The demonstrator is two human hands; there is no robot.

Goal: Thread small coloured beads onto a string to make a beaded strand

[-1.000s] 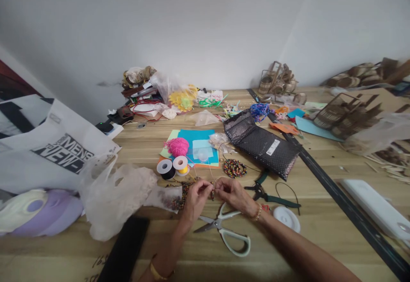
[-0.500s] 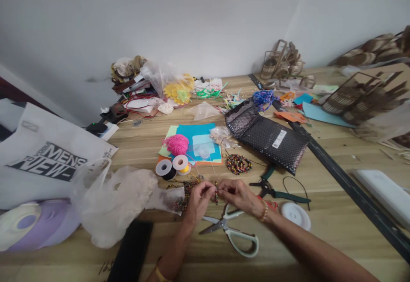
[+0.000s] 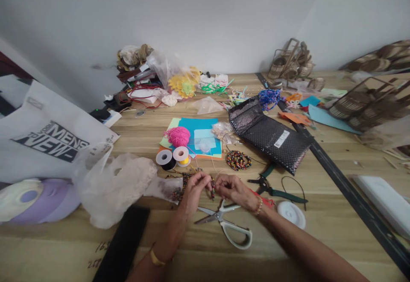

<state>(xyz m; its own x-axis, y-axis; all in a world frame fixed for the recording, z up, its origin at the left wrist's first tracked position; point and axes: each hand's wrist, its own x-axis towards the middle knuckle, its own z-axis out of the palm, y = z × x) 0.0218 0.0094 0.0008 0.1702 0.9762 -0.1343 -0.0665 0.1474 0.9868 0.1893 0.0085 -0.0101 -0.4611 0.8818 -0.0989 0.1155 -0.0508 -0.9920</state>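
Apparently threading bead strand (image 3: 213,190) just beyond scissors (image 3: 218,217), with left hand (image 3: 194,188) clamped on it and right hand (image 3: 236,190) pinched together; next, probably calls for steady tension

Brown baskets (image 3: 290,66) stand near the grey wall (image 3: 205,21)

Left hand (image 3: 194,188) pinching beaded strand (image 3: 213,191), right hand (image 3: 235,189) just beside it, splayed scissors (image 3: 219,216) nearby
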